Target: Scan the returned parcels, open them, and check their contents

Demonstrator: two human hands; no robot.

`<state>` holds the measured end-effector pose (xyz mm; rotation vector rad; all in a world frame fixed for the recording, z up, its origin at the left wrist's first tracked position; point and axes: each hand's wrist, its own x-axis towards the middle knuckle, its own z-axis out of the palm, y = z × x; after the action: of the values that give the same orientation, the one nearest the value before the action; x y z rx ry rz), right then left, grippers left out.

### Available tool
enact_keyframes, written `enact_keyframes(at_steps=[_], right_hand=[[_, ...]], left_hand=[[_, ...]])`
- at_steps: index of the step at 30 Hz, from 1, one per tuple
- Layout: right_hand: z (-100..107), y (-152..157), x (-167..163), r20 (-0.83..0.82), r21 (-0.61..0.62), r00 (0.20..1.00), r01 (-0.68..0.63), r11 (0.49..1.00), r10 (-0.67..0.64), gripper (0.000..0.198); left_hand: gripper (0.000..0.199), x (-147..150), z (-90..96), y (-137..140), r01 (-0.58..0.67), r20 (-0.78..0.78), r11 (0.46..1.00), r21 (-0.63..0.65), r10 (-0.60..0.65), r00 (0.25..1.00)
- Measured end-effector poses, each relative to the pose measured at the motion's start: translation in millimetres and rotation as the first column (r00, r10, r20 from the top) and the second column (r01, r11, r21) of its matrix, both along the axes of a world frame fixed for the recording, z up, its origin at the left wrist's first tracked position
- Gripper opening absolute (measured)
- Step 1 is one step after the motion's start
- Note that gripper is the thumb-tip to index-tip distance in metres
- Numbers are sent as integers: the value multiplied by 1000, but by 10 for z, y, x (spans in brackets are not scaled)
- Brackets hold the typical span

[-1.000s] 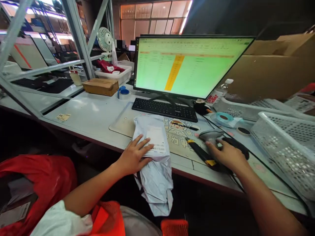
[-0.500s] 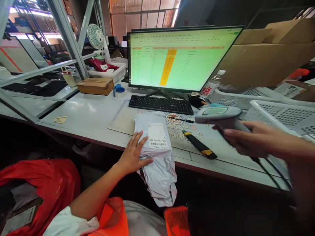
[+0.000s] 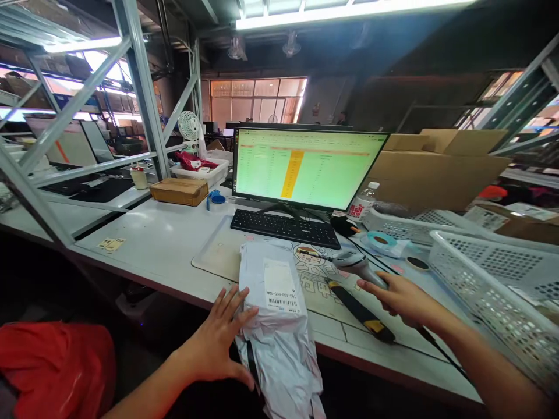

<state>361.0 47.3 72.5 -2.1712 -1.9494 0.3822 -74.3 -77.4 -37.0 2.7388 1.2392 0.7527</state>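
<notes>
A white plastic mailer bag (image 3: 279,326) with a printed barcode label (image 3: 280,285) lies over the desk's front edge, its crumpled end hanging down. My left hand (image 3: 220,334) is at the bag's left side, fingers spread and fingertips by its edge; whether they press on it I cannot tell. My right hand (image 3: 399,299) is closed around the handle of a grey barcode scanner (image 3: 353,263), held low over the desk mat with the head pointing left. Below the scanner lies a black and yellow utility knife (image 3: 360,308). A black pen (image 3: 312,254) is beside the scanner head.
Behind the bag are a black keyboard (image 3: 283,228) and a lit monitor (image 3: 262,169). White baskets (image 3: 476,291) stand on the right, near a blue tape roll (image 3: 382,240). A small cardboard box (image 3: 180,192) sits at back left. A red bag (image 3: 56,366) is low on the left.
The scanner has come down and left, closer to the desk mat. My left hand has slid left off the label to the bag's edge. The view has tilted up.
</notes>
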Motion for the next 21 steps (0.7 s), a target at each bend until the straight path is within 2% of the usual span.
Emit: enact_keyframes(at_steps=[2, 5, 8, 10, 12, 14, 17, 21], right_hand=[[-266, 114, 102, 165, 3, 982, 95, 995, -94, 45], [-424, 101, 134, 268, 3, 955, 130, 992, -126, 44], [-261, 43, 50, 329, -29, 936, 140, 990, -122, 47], [-71, 121, -65, 339, 10, 932, 134, 991, -130, 52], [65, 345, -225, 321, 78, 942, 80, 994, -101, 54], [85, 686, -407, 292, 99, 956, -11, 995, -19, 49], [-62, 1224, -646, 254, 36, 963, -105, 994, 93, 45], [-261, 1629, -778, 257, -27, 962, -85, 996, 89, 45]], left_hand=[[140, -5, -43, 60, 22, -104, 1000, 17, -20, 994], [126, 59, -55, 185, 3, -142, 994, 114, 13, 990], [114, 122, -4, 324, 66, -100, 991, 116, -54, 994], [104, 141, 24, 412, 136, -47, 988, 70, -133, 990], [89, 158, 15, 488, 172, 44, 982, 72, -176, 983], [76, 188, -36, 543, 159, 153, 981, 114, -175, 973], [66, 251, -140, 573, 100, 251, 983, 153, -136, 958], [60, 294, -194, 563, 56, 259, 985, 164, -98, 961]])
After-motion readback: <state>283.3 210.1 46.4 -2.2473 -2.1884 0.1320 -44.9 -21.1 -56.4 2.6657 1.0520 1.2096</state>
